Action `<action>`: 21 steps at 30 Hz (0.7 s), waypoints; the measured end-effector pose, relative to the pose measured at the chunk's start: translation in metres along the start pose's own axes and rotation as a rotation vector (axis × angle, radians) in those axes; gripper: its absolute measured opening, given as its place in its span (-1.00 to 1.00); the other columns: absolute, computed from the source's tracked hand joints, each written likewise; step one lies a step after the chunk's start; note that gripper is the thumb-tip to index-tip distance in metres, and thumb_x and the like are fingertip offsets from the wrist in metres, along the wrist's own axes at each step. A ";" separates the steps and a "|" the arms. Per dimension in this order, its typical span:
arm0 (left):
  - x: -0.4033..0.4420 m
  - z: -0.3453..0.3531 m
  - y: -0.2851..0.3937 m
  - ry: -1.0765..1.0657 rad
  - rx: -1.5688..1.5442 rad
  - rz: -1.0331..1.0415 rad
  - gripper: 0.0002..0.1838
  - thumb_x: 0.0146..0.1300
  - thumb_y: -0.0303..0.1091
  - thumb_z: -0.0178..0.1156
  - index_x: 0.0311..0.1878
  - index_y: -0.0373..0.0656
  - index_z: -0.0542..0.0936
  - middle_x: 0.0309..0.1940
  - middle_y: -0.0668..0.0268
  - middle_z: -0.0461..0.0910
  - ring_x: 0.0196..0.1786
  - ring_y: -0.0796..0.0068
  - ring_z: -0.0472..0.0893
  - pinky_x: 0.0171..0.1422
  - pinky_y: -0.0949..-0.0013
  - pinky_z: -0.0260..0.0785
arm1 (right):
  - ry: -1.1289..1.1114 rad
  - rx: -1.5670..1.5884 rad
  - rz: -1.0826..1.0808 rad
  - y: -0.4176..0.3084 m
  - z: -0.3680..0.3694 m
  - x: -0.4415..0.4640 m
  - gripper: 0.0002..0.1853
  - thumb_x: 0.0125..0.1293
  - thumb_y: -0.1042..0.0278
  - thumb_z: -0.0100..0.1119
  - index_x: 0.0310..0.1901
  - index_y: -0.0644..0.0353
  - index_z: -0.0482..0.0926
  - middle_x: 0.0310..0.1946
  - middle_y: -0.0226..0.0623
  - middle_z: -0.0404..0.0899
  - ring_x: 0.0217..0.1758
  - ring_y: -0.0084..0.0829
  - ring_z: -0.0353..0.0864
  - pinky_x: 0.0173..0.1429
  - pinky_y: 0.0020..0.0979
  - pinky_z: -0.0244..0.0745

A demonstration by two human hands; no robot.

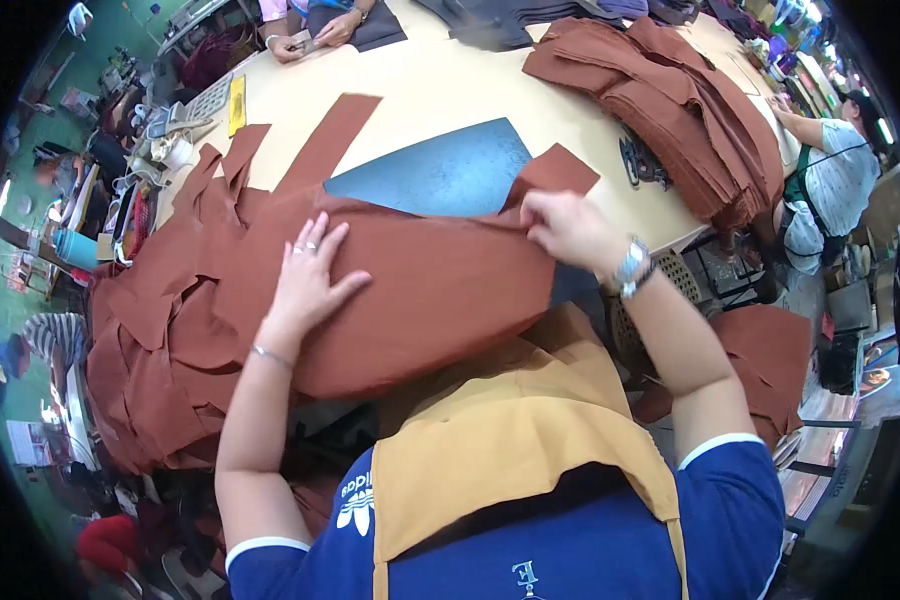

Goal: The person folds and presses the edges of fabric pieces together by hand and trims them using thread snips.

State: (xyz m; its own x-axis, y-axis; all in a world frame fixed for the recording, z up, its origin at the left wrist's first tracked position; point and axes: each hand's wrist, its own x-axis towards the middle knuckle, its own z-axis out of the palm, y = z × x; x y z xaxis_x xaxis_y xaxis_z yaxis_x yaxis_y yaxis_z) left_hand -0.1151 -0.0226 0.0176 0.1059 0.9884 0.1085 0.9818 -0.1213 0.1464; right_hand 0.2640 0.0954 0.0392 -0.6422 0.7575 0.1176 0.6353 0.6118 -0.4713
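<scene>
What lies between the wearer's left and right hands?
In the head view, brown cloth spans the stretch between the left hand and the right hand.

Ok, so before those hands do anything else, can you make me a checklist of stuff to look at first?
1. Left hand flat on the reddish-brown cloth panel: ok, fingers spread.
2. Right hand gripping cloth: ok, it pinches the panel's far edge.
3. Panel smooth all over: not ok, it is creased along the far edge near that hand.
4. Flat blue-grey sheet uncovered: not ok, the panel hides part of it.
5. Small black tools away from both hands: ok, they lie apart.
6. Panel's underside neat: cannot tell, it's hidden.
</scene>
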 end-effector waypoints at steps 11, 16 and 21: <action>-0.025 0.014 0.107 -0.143 -0.146 0.254 -0.06 0.22 0.33 0.18 0.55 0.00 0.21 0.60 0.05 0.00 0.63 -0.07 -0.07 0.56 -0.39 -0.21 | 0.271 -0.050 -0.286 -0.004 0.033 0.050 -0.74 0.27 0.37 0.24 -0.01 0.18 0.59 -0.04 -0.13 0.64 0.09 -0.10 0.61 0.18 -0.16 0.53; -0.030 0.014 0.145 0.010 -0.170 0.174 -0.24 0.24 0.16 0.25 0.40 -0.08 0.40 0.44 0.00 0.27 0.51 -0.05 0.22 0.48 -0.36 -0.03 | 0.211 -0.032 -0.353 -0.006 0.044 0.043 -0.67 0.36 0.38 0.18 0.14 0.18 0.57 0.08 -0.16 0.62 0.20 -0.15 0.56 0.32 -0.19 0.45; 0.034 0.025 0.115 0.297 -0.373 0.077 -0.63 0.28 -0.31 0.26 0.14 -0.17 0.60 0.03 0.09 0.61 0.09 0.08 0.60 0.17 0.11 0.45 | 0.214 -0.039 -0.389 0.002 0.052 0.038 -0.68 0.38 0.40 0.14 0.15 0.18 0.58 0.10 -0.16 0.62 0.20 -0.16 0.57 0.34 -0.19 0.43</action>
State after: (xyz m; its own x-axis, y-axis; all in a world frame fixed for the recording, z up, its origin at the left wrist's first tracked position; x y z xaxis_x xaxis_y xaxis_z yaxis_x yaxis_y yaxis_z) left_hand 0.0055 -0.0003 0.0132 0.0728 0.9133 0.4008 0.8435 -0.2708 0.4638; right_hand 0.2189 0.1135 -0.0024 -0.7361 0.4970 0.4595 0.3826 0.8655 -0.3232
